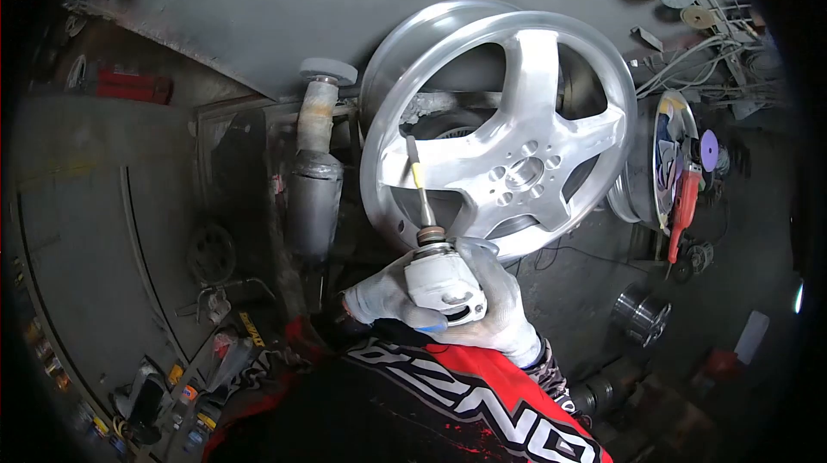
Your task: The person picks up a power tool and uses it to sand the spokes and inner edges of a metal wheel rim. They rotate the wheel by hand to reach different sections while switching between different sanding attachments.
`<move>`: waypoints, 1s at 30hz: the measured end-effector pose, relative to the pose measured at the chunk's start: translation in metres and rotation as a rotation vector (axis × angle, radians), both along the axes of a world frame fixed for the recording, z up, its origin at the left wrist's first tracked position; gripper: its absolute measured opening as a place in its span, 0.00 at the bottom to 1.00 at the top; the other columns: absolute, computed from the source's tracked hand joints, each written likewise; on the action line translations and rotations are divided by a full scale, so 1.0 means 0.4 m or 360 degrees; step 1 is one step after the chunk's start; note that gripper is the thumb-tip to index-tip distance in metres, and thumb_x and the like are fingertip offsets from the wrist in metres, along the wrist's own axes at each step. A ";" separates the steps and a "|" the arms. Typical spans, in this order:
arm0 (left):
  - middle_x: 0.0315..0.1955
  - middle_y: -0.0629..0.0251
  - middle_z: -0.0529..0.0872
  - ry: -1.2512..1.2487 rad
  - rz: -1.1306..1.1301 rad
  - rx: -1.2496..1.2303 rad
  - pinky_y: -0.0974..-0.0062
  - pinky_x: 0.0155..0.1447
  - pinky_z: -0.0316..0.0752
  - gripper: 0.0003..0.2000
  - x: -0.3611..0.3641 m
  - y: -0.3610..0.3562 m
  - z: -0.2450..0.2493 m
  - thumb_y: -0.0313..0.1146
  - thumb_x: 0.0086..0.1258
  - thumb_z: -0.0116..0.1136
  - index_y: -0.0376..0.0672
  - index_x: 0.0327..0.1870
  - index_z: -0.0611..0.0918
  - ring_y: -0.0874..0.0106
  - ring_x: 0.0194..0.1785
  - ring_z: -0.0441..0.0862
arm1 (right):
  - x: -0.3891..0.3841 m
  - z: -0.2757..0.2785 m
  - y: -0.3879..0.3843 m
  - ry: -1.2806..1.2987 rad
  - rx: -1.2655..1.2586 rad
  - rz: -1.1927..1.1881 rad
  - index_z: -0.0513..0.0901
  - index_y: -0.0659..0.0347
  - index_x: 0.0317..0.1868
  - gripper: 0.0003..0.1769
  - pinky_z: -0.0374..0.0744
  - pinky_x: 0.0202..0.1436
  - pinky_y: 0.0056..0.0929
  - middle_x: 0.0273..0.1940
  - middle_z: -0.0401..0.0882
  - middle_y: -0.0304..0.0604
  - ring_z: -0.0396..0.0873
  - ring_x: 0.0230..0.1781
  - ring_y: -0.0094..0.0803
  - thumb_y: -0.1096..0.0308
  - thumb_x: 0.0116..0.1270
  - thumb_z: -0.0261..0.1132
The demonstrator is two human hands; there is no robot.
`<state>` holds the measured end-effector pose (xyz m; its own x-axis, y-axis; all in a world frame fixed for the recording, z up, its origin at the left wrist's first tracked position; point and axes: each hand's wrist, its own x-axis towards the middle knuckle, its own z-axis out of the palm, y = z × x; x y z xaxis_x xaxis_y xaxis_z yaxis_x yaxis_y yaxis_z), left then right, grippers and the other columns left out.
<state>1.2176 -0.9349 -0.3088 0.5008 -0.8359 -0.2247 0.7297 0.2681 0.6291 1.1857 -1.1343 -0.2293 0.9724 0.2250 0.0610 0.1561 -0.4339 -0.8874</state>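
Observation:
Both of my hands wear pale work gloves and grip a power grinder from its two sides. My left hand [379, 298] wraps the left of its whitish body, and my right hand [504, 304] closes round the right. From the collar of the grinder [444, 280] a long thin shaft points away from me, with a yellow band and a dark narrow tip. That tip lies over a spoke of the silver alloy wheel [543, 101], near the left rim; whether it touches cannot be made out. The wheel stands tilted, its five-spoke face toward me.
Left of the wheel a polishing motor [316, 205] carries a round grey disc [328, 71]. On the right, a red angle grinder [685, 213] with a purple disc leans by another wheel [629, 196]. A metal rim [642, 314] lies on the floor; cables hang at upper right.

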 end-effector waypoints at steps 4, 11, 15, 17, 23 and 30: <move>0.55 0.68 0.86 -0.0110 -0.0076 -0.0148 0.73 0.66 0.77 0.34 0.035 -0.088 0.003 0.32 0.56 0.80 0.41 0.66 0.77 0.76 0.58 0.82 | -0.045 -0.014 -0.062 0.0002 -0.0140 -0.0155 0.72 0.72 0.71 0.55 0.83 0.61 0.46 0.61 0.80 0.63 0.84 0.60 0.59 0.65 0.41 0.88; 0.53 0.70 0.86 0.0150 -0.0185 -0.0371 0.73 0.65 0.77 0.32 0.045 -0.114 -0.004 0.34 0.55 0.81 0.42 0.62 0.80 0.77 0.57 0.82 | -0.059 -0.021 -0.066 0.0020 -0.0221 -0.0223 0.71 0.73 0.71 0.57 0.83 0.62 0.48 0.62 0.80 0.63 0.84 0.59 0.60 0.61 0.41 0.89; 0.53 0.71 0.86 0.0055 -0.0138 -0.0304 0.73 0.65 0.77 0.33 0.024 -0.054 -0.013 0.35 0.55 0.81 0.42 0.63 0.79 0.77 0.57 0.82 | -0.037 -0.008 -0.028 -0.0023 -0.0155 -0.0122 0.73 0.72 0.70 0.55 0.84 0.60 0.48 0.60 0.81 0.63 0.84 0.58 0.60 0.63 0.41 0.88; 0.54 0.70 0.86 -0.0013 -0.0059 -0.0205 0.73 0.65 0.78 0.35 0.016 -0.023 -0.008 0.35 0.54 0.81 0.42 0.64 0.77 0.77 0.57 0.82 | -0.025 0.000 -0.006 0.0086 -0.0170 -0.0024 0.74 0.70 0.69 0.53 0.85 0.58 0.48 0.59 0.81 0.62 0.84 0.58 0.60 0.64 0.40 0.88; 0.54 0.68 0.87 -0.0020 0.0045 -0.0077 0.72 0.66 0.78 0.36 -0.017 0.042 -0.022 0.30 0.51 0.82 0.42 0.64 0.78 0.75 0.58 0.83 | -0.019 -0.016 0.034 -0.0135 -0.0091 0.0038 0.75 0.67 0.71 0.53 0.84 0.60 0.48 0.62 0.81 0.61 0.84 0.60 0.58 0.65 0.41 0.87; 0.52 0.69 0.88 0.0084 -0.0048 -0.0203 0.73 0.63 0.79 0.29 0.015 -0.034 0.028 0.30 0.56 0.79 0.41 0.61 0.80 0.77 0.55 0.84 | -0.049 -0.031 -0.036 -0.0069 -0.0069 0.0027 0.74 0.67 0.71 0.56 0.81 0.63 0.49 0.64 0.79 0.62 0.81 0.63 0.60 0.63 0.39 0.88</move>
